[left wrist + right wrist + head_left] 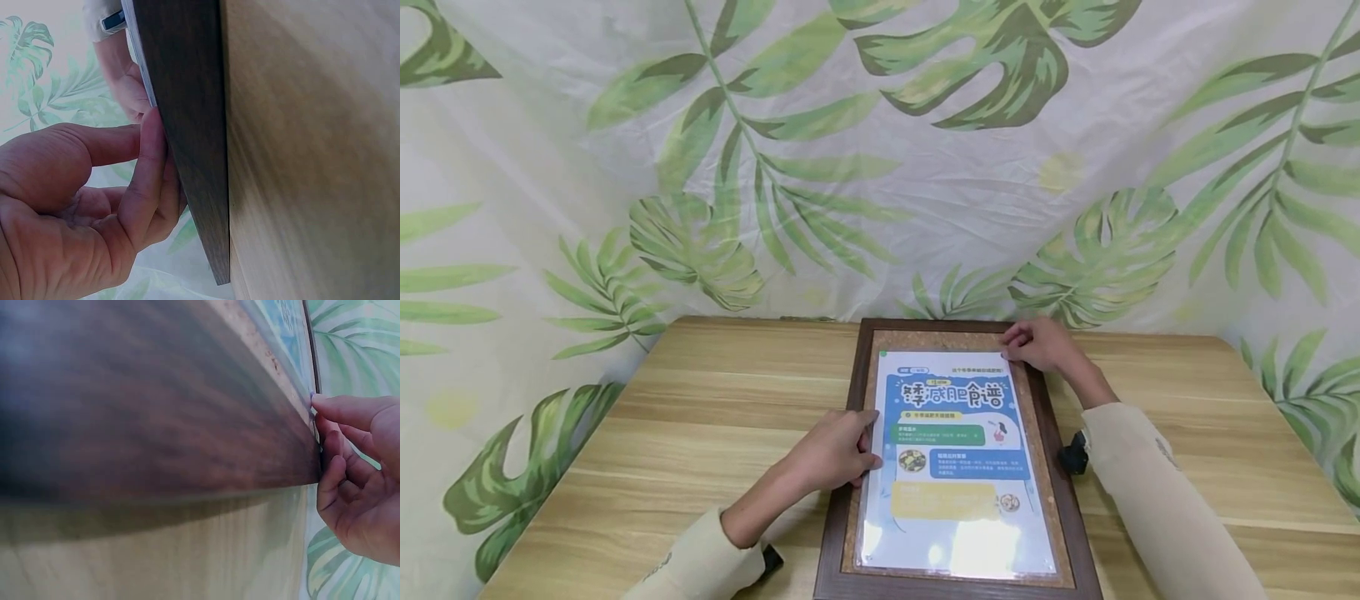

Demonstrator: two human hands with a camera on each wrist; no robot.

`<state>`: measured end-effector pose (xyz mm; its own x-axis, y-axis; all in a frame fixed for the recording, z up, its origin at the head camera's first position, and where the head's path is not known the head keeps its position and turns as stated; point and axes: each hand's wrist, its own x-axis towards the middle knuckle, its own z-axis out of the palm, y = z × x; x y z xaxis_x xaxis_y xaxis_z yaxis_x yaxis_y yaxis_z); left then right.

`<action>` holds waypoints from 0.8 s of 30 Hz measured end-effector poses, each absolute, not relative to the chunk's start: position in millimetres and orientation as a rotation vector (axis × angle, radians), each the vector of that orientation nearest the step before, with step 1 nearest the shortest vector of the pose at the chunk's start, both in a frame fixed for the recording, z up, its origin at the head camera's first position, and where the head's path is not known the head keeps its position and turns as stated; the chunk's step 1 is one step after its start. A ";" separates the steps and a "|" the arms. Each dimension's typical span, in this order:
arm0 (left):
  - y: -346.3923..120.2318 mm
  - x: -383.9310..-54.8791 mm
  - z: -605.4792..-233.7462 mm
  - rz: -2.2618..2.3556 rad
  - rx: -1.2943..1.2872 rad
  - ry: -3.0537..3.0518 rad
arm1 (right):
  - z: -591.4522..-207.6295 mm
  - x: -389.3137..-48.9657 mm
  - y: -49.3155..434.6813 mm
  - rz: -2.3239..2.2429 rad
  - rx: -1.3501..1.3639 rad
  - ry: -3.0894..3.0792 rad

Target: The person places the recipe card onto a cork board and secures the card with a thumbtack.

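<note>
A printed poster [958,533] in a glossy clear cover lies on a cork board [917,340] with a dark brown wooden frame [837,533]. At the poster's left edge is my left hand [831,450], its thumb and a curled finger gripping the edge. The left wrist view shows this hand [94,206] close against the frame's side. My right hand [1041,343] is at the poster's upper right corner. In the right wrist view, the right hand [362,469] has its thumb on a small purplish pin, mostly hidden, with the other fingers curled by the frame.
A green pushpin [883,354] sits at the poster's upper left corner. The board lies on a wood-grain table [715,417], its far end near the leaf-patterned cloth [820,233] behind. Light glares off the poster's lower part.
</note>
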<state>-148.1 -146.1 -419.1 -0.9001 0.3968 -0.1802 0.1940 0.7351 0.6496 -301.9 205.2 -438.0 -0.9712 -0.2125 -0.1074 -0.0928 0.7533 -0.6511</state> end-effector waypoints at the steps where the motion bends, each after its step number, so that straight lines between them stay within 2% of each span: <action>1: -146.3 -148.1 -419.3 0.934 0.464 2.631 | -439.0 -301.1 205.8 -1.029 -0.246 2.772; 24: -146.4 -148.7 -420.9 0.932 0.460 2.630 | -431.2 -277.5 216.9 -1.088 -0.426 2.725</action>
